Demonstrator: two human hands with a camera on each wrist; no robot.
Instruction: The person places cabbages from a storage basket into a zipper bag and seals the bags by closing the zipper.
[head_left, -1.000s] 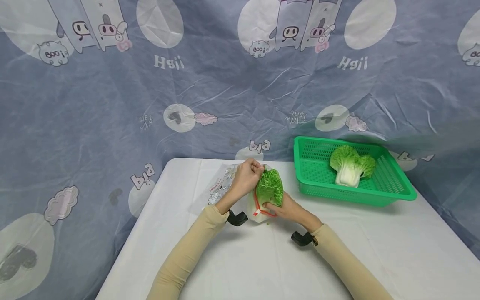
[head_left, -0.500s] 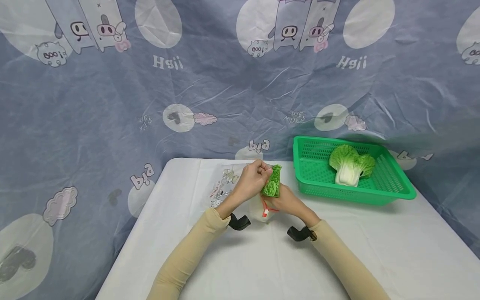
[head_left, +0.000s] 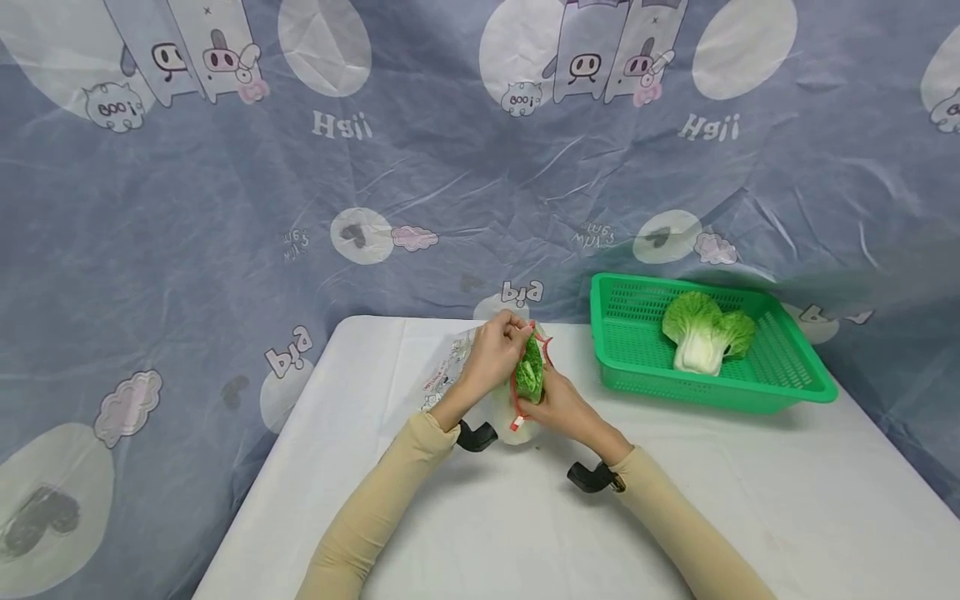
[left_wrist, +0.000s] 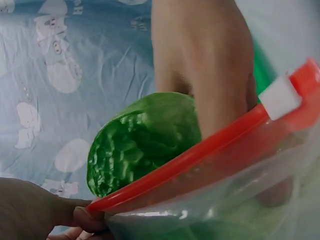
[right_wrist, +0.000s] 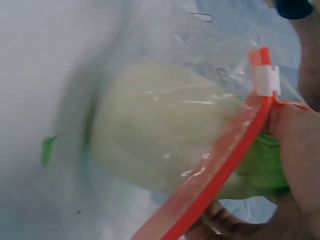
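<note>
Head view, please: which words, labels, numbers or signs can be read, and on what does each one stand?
"BOO", on the grey-blue fabric backdrop.
"Haii", same backdrop, last letters uncertain.
Too small or unclear: the backdrop's lower words and print on the clear plastic bag.

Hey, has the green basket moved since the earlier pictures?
No, the green basket sits in the same place against the printed backdrop.

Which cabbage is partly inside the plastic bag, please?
The held cabbage, poking from the red-edged bag; the unbagged cabbage lies in the green basket.
</note>
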